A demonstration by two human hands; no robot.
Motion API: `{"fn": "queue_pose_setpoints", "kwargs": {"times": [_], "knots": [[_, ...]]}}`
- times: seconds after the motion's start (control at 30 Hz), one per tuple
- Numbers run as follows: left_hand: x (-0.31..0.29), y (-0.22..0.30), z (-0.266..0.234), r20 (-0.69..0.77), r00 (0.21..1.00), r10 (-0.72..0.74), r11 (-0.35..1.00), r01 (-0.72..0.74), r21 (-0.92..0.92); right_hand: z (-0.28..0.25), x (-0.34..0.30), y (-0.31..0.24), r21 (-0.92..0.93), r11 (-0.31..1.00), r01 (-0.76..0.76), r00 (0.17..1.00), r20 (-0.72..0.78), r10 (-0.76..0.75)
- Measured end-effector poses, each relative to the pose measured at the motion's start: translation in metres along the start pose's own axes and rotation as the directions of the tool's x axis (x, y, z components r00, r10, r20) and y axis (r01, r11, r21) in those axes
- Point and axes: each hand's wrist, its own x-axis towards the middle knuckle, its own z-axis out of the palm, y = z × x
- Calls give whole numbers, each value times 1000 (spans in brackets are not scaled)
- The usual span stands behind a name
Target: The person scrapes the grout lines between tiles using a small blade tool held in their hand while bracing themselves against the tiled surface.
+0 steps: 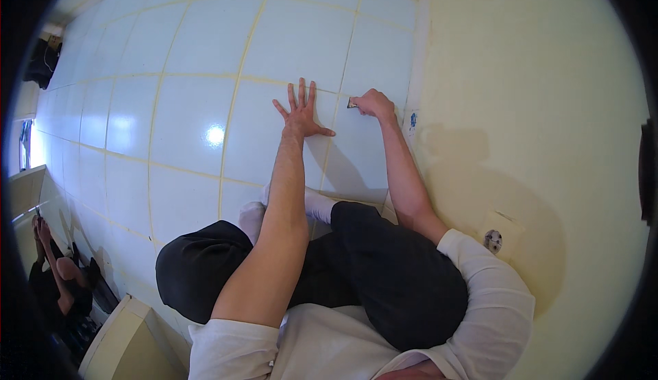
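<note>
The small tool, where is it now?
In the head view, above and right of centre, the small tool is in the right hand, with the left hand to its left.

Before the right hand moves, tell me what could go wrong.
The small tool in the right hand could slip and nick the left hand, spread nearby on the glossy tiled floor. If its edge is hard, it might scratch that floor. The pale socks may grip poorly there.

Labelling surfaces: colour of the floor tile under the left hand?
The floor tile under the left hand is pale blue, shown best in the head view.
</note>
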Motion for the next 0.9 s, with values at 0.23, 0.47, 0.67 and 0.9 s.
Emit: {"fn": "queue_pose_setpoints", "kwargs": {"times": [0.23,0.47,0.67,0.9], "knots": [[0,3,0,-8,1000,11,1000,-11,-13,19,3,-6,33,999,22,986,-168,-16],[-1,0,0,-3,1000,-3,1000,3,-13,16,-6,-5,155,981,116,987,-125,-97],[-2,1,-1,-4,1000,-2,1000,2,-17,17,-15,-16,12,968,252,958,-145,-247],[-1,3,-4,20,1000,-15,1000,15,-1,17,-11,-4,13,960,280,937,-220,-270]]}}
